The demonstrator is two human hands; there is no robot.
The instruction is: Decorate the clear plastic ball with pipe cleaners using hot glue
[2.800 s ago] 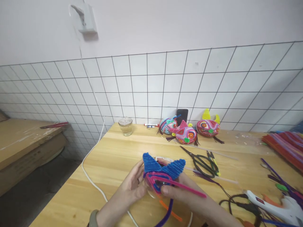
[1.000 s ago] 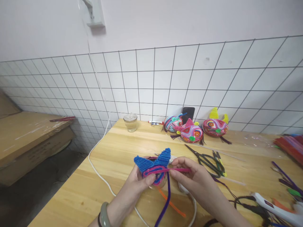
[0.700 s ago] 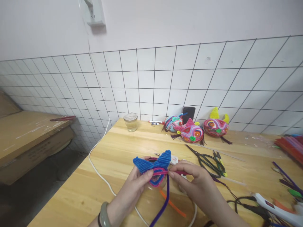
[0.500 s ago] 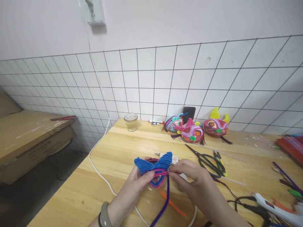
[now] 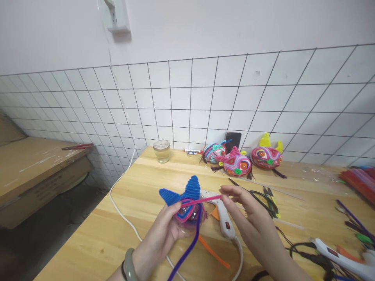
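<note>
Right fingers (image 5: 233, 207) at tip of pink strip (image 5: 202, 200), axis rightward, slightly upward.

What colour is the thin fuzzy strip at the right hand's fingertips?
Pink; the thin fuzzy strip shows in head view.

ears (image 5: 192, 189): blue, ribbed | strip (image 5: 205, 200): pink | stem (image 5: 193, 243): purple | wall tiles (image 5: 181, 97): white, dark-lined

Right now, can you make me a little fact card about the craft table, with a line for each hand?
Left hand: holds the blue-eared craft
Right hand: at the tip of the pink strip; can't tell how tightly
Dangling from craft: purple strip
Between hands, on table: white glue gun
Partly behind right hand: scissors
Near wall: three colorful crafts, lidded glass
</note>
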